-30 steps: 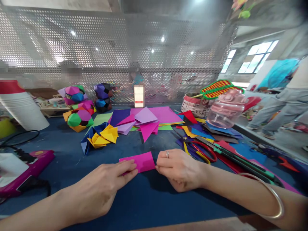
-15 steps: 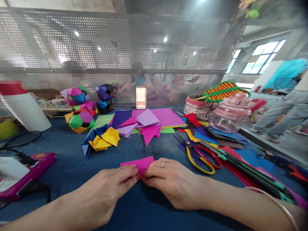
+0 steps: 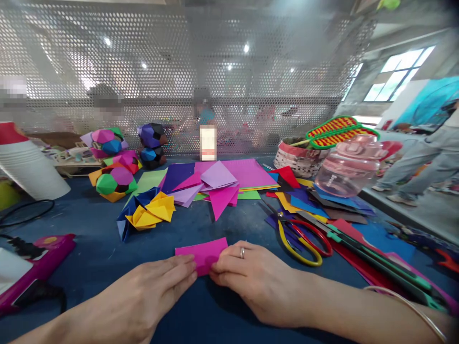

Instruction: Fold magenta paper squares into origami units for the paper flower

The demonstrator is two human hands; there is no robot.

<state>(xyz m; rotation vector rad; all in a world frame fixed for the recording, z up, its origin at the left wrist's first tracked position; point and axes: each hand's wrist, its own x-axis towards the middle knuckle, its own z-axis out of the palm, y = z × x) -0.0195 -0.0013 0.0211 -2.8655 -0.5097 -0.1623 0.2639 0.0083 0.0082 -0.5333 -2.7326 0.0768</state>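
A small folded piece of magenta paper point(image 3: 205, 253) lies on the dark blue tabletop in front of me, its longer side running left to right. My left hand point(image 3: 154, 282) rests palm down on the paper's lower left part, fingers close together and stretched flat. At the lower right edge, my right hand point(image 3: 251, 277), with a ring on one finger, pinches the paper with bent fingers. Its thumb is mostly hidden. Both hands cover the paper's near corners.
Scissors point(image 3: 301, 239) and a green-black cutter point(image 3: 376, 260) lie right, beside coloured sheets and a pink bottle point(image 3: 347, 167). Folded yellow paper point(image 3: 152, 212) and a paper stack point(image 3: 247, 174) stand ahead. Left are a power strip point(image 3: 46, 258), cups point(image 3: 34, 162) and paper balls point(image 3: 114, 181).
My left fingers have slid left and down along the paper, so more of its magenta face shows. The right hand keeps its hold. The whole view has shifted slightly.
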